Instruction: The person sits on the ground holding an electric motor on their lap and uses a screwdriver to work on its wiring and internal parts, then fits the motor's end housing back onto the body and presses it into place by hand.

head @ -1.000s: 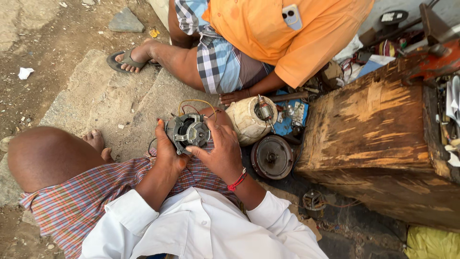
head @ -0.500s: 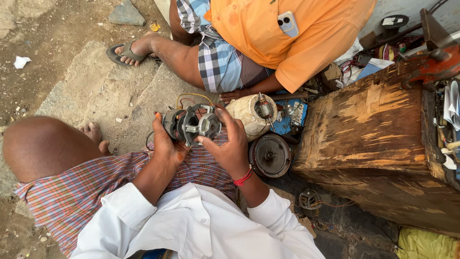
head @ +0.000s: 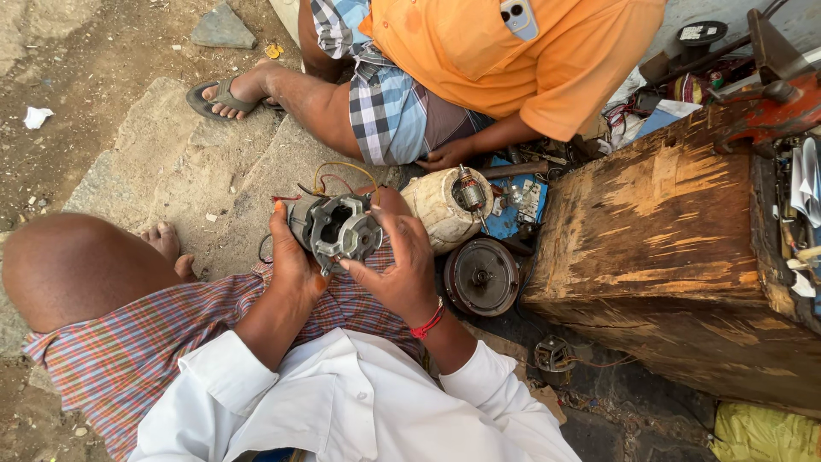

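I hold a small grey electric motor (head: 338,229) with red and yellow wires above my lap. My left hand (head: 295,261) grips its left side from below. My right hand (head: 400,269), with a red thread at the wrist, holds its right end, fingers curled over the housing. Just beyond the motor lies a dirty white motor body (head: 445,205) with its shaft end showing, and beside it a round dark metal cover (head: 481,276) rests on the ground.
A person in an orange shirt (head: 513,60) and checked cloth sits opposite, one hand (head: 445,156) on the ground near the white motor. A worn wooden block (head: 676,248) stands at right with tools on top. Stone slab (head: 171,162) and dirt at left.
The motor has turned in my hands so its open end faces up more. My hands stay on it; the view has shifted slightly.
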Motion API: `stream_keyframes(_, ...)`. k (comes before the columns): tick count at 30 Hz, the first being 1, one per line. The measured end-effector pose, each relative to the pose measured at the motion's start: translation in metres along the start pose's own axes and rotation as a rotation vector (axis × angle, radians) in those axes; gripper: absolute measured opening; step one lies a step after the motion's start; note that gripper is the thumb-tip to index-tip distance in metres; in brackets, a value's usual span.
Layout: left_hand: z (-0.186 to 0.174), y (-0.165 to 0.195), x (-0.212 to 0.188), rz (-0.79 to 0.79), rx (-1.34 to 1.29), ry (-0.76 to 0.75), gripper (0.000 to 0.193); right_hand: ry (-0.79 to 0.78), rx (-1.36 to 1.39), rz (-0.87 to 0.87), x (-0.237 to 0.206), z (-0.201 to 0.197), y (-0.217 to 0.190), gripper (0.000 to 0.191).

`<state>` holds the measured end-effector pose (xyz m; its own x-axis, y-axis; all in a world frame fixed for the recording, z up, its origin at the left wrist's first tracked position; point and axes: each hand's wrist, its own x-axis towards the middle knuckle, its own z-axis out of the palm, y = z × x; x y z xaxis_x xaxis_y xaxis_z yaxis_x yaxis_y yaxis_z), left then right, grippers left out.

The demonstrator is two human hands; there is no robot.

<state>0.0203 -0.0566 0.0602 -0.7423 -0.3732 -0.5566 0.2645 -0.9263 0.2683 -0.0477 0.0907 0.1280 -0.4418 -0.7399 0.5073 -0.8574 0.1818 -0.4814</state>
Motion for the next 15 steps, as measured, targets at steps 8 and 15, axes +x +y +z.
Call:
stream_keyframes(8, -0.0051, -0.0024, 0.0005, 0.080, 0.024, -0.068, 0.072, 0.025, -0.034, -0.076, -0.0048, -0.0023, -0.0021, 0.083)
stream_keyframes(15, -0.0053, -0.0035, 0.0001, 0.042, 0.003, -0.080, 0.073, 0.027, -0.077, -0.092, 0.0010, -0.0034, -0.0105, 0.086)
